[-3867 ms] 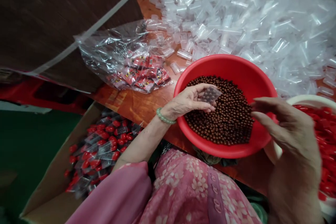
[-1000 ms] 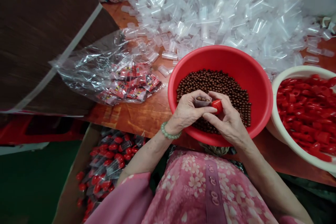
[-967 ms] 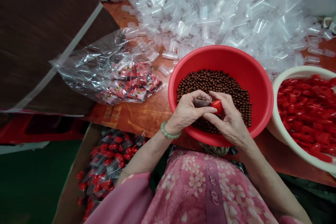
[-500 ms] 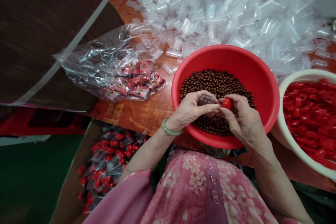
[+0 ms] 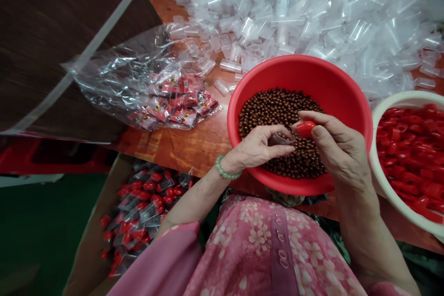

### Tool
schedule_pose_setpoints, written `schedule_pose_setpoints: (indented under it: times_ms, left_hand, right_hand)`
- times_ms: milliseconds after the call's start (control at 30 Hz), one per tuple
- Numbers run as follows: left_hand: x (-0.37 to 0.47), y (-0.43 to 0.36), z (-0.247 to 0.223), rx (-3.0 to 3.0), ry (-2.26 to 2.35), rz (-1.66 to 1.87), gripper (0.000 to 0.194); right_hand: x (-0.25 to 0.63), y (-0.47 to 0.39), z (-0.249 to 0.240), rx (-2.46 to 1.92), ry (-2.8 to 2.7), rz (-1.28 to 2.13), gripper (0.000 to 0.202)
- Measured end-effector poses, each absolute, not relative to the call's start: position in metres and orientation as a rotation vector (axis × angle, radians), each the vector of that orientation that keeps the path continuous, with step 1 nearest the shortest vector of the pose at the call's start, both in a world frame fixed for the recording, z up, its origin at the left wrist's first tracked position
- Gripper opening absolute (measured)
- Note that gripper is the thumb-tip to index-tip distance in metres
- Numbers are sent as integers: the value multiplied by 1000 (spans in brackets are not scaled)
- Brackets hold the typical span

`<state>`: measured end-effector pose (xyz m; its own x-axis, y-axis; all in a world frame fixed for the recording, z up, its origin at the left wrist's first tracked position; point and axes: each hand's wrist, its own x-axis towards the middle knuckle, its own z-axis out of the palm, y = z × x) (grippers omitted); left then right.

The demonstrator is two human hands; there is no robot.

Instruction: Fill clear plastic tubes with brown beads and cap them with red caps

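Above a red bowl of small brown balls, my left hand grips a clear plastic tube between thumb and fingers. The tube's mouth faces right, and a few brown balls show inside; my fingers hide part of it. Just right of the tube, my right hand pinches a red plastic cap between thumb and fingertips. Cap and tube are apart.
Clear tubes are heaped behind the bowl. On the right stands a white tub of red caps. A clear bag of red packets lies left. Capped tubes fill a cardboard box below the table.
The red cap and the tube have moved apart, with my right hand shifting right and up. My left hand has turned the tube, so its mouth now shows.
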<state>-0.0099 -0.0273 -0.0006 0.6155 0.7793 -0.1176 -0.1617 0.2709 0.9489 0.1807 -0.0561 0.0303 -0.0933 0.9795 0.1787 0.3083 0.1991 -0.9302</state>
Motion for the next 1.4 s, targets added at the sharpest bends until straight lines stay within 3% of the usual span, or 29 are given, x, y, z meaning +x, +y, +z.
schedule_pose_setpoints:
  times_ms: [233, 733, 1000, 1400]
  left_hand:
    - [-10, -29, 0, 1043, 639, 698, 37]
    - [-11, -24, -2, 1071, 643, 706, 47]
    - [-13, -25, 1, 1133, 617, 678, 23]
    - [-13, -23, -6, 1118, 599, 625, 31]
  right_hand:
    - [148, -55, 29, -1290, -1692, 631, 20]
    - [153, -48, 31, -1255, -1959, 396, 18]
    - [165, -46, 25, -1226, -1961, 486, 18]
    - [169, -47, 28, -1157, -2113, 395, 19]
